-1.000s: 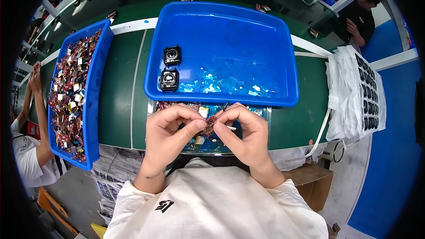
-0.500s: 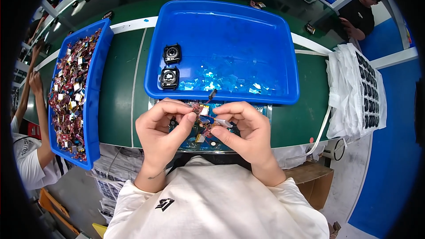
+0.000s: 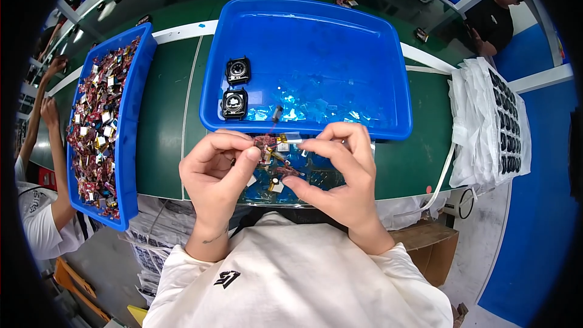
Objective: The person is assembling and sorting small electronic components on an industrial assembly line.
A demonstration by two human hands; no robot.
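My left hand (image 3: 215, 167) is closed, its thumb and forefinger pinching a small red circuit board (image 3: 266, 141) with thin wires. A pale, flat silvery piece (image 3: 291, 138) sticks out from this board, close to my right forefinger. My right hand (image 3: 343, 173) has its thumb and forefinger apart, with nothing plainly held between them. Below both hands, more small boards and wired parts (image 3: 276, 183) lie on a shiny, bluish work surface (image 3: 325, 179). A dark-tipped wire (image 3: 277, 114) stands up by the front rim of the blue tray (image 3: 310, 126).
Two black watch cases (image 3: 235, 104) and scattered bluish film pieces (image 3: 291, 109) lie in the tray. At left, a long blue bin (image 3: 130, 146) holds many small boards. White-wrapped trays of black parts (image 3: 486, 124) are stacked at right. Other people work at left and far right.
My right thumb and forefinger have spread apart, and the silvery piece that was between them now sits beyond the forefinger's tip. My left hand keeps its pinch.
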